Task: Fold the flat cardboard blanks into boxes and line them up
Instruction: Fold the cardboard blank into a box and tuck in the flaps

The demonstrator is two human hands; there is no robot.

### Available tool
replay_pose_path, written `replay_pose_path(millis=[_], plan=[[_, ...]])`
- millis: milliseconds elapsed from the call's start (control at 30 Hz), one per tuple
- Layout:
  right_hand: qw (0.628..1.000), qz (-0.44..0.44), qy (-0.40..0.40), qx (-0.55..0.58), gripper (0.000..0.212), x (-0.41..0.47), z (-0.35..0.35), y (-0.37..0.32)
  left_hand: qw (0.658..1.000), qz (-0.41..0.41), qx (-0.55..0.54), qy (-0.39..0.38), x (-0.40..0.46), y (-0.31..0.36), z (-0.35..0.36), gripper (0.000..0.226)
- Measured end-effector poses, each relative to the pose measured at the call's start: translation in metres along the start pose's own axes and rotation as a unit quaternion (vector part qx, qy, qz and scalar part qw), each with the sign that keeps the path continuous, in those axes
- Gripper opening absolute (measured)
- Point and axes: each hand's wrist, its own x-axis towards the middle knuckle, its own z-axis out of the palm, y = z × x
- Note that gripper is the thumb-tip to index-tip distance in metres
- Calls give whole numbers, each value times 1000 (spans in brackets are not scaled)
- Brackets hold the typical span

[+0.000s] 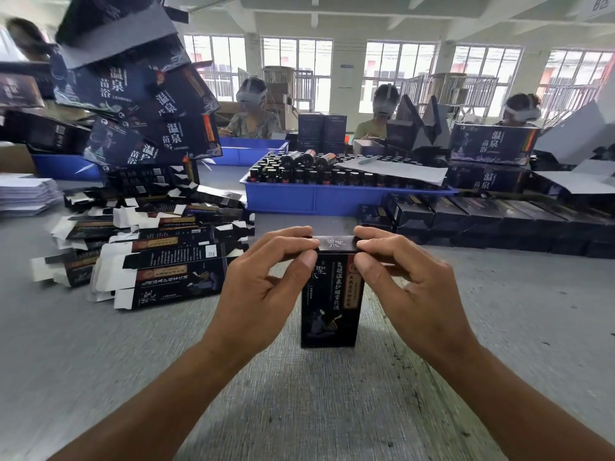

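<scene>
- The tall dark rectangular cardboard box (329, 304) stands upright on the grey textured table (100, 344), its long axis vertical, closed top flap facing up and printed front facing the wearer.
- Its smooth, slightly glossy card is near-black, with pale characters on the top flap, a red-brown vertical label strip and a seated figure printed low on the front.
- The left hand (263, 287) pinches the box's top left edge between thumb and curled fingers; the right hand (402, 284) pinches the top right edge the same way.
- Left of the box lies a loose heap of flat dark cardboard blanks with white flaps (149, 247), their long axes mostly running left to right.
- Behind and to the right of the box, a row of finished dark boxes (482, 217) lies lined up.
- Directly behind the box sits a blue plastic tray (316, 201) packed with small dark bottles (319, 171).
</scene>
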Motion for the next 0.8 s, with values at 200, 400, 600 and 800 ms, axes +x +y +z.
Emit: replay_pose_path(millis=[200,400,600,800], plan=[[999,-13,15,-37,19,0,2,6,999,-14,14,-34,-1,-3,0,24],[991,81,-79,-67,44,-7,10,13,991,-84,13,-107,-2,-12,-4,52],[962,71,-192,-178,80,-19,25,15,984,-176,-10,7,4,-26,-6,50],[933,-18,-225,-280,61,-32,40,12,952,-284,-106,41,9,-33,-8,46]])
